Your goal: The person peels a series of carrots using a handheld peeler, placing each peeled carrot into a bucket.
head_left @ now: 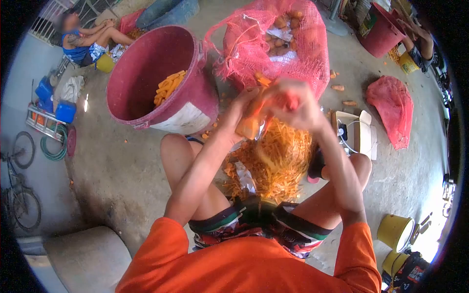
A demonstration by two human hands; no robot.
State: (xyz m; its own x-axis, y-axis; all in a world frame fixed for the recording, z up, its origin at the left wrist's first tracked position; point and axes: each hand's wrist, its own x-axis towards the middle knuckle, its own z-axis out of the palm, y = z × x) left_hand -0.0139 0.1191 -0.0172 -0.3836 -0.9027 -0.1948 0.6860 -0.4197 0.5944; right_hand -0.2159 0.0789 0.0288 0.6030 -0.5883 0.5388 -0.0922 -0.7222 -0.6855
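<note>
Over a heap of orange peelings (281, 158) between my knees, both hands are raised close together. My left hand (240, 113) is wrapped round an orange carrot (248, 126). Blurred by motion, my right hand (295, 105) closes on a red-handled tool (291, 100) against the carrot; the tool's blade cannot be made out. Just beyond the hands, a pink mesh sack (312, 61) holds unpeeled carrots (283, 44). To the left, a large red tub (146, 63) holds peeled orange carrots (170, 88).
An open carton (361, 136) stands right of my knee, near a pink mesh bag (391, 105). Loose carrots lie beyond it. People sit at the upper left and upper right beside tubs. Yellow buckets (393, 232) stand lower right; a rounded grey object (88, 259) is lower left.
</note>
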